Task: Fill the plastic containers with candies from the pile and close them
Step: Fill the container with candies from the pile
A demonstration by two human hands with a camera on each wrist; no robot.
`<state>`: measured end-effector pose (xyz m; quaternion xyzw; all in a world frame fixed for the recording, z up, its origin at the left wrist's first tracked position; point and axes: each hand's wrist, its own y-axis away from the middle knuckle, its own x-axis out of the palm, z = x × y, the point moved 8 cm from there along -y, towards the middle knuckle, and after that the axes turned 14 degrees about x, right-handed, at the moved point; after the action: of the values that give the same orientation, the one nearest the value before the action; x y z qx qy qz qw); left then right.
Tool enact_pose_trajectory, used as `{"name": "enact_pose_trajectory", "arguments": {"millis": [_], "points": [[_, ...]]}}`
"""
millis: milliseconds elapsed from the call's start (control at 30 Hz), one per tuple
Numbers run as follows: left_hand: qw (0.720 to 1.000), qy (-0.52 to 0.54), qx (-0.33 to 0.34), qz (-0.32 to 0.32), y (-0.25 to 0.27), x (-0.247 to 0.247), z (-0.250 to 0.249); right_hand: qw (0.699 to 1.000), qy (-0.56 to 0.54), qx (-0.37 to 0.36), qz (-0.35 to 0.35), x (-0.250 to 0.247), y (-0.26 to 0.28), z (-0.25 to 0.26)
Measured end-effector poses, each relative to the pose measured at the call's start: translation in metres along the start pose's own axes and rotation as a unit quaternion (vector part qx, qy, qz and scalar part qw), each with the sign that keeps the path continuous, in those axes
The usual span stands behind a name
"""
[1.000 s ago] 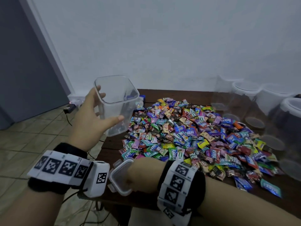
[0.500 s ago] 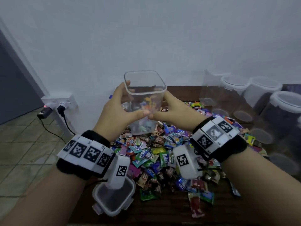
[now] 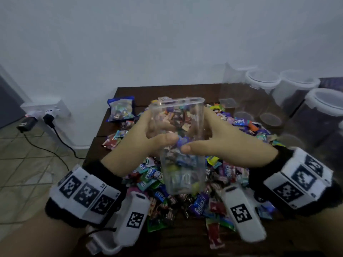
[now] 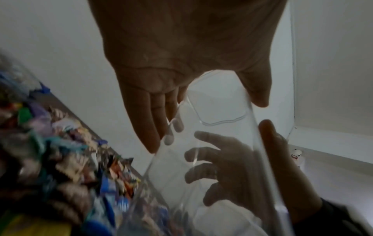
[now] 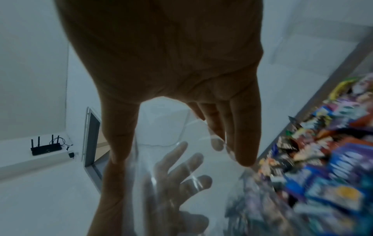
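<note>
1. Clear plastic container (image 3: 179, 145): tall, square in section, its open mouth turned away from the wearer and slightly up. It is held in the air over the candy pile (image 3: 185, 182). No candies are seen inside it; the wrappers visible through its walls appear to belong to the pile behind.

2. Left hand (image 3: 137, 138): grasps the container's left wall, thumb across the near face and fingers wrapped round the far side. The left wrist view shows the fingers (image 4: 153, 124) lying along the transparent wall.

3. Right hand (image 3: 220, 140): grasps the opposite wall in mirror fashion, its thumb nearly meeting the left thumb on the near face. In the right wrist view the other hand's fingers show through the plastic.

4. Candy pile: wrapped sweets heaped on the dark wooden table (image 3: 130, 91), spreading from the near edge towards the wall.

5. Lid (image 3: 104, 243): a loose white-rimmed lid lies at the near left edge of the table, partly hidden below the left wrist band.

6. Other containers (image 3: 278, 89): several clear tubs stand at the far right of the table, well apart from the hands.

7. Step in hand (judgement): positioning the empty container before filling; no filling appears done.

8. Next move (judgement): lowering or tipping the mouth towards the heap, freeing one hand to scoop, while the other steadies the smooth wall against slipping.
</note>
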<state>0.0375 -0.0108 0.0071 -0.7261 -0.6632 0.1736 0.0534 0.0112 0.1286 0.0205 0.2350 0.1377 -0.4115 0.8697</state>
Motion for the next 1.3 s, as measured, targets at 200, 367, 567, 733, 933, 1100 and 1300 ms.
{"name": "enact_pose_trajectory", "arguments": {"millis": [200, 367, 567, 733, 933, 1100, 1300], "points": [[0.993, 0.054, -0.096, 0.033, 0.037, 0.04, 0.018, 0.99, -0.105, 0.053, 0.081, 0.022, 0.027, -0.051], [0.982, 0.078, -0.153, 0.073, 0.064, 0.07, 0.031, 0.974, -0.169, 0.072, 0.131, 0.041, 0.041, -0.085], [0.985, 0.077, -0.149, 0.047, 0.068, 0.081, 0.043, 0.982, -0.136, 0.058, 0.115, 0.035, 0.047, -0.097], [0.994, 0.044, -0.101, 0.008, 0.054, 0.075, 0.03, 0.991, -0.086, 0.011, 0.106, 0.018, 0.044, -0.08], [0.996, -0.027, -0.078, 0.027, 0.043, 0.072, 0.02, 0.996, -0.04, -0.022, 0.08, 0.01, 0.036, -0.073], [0.996, -0.059, -0.073, 0.011, 0.033, 0.065, 0.023, 0.998, -0.027, -0.027, 0.052, 0.007, 0.019, -0.076], [0.995, -0.074, -0.071, 0.014, 0.029, 0.063, 0.022, 0.999, 0.008, -0.032, 0.041, 0.006, 0.016, -0.071]]}}
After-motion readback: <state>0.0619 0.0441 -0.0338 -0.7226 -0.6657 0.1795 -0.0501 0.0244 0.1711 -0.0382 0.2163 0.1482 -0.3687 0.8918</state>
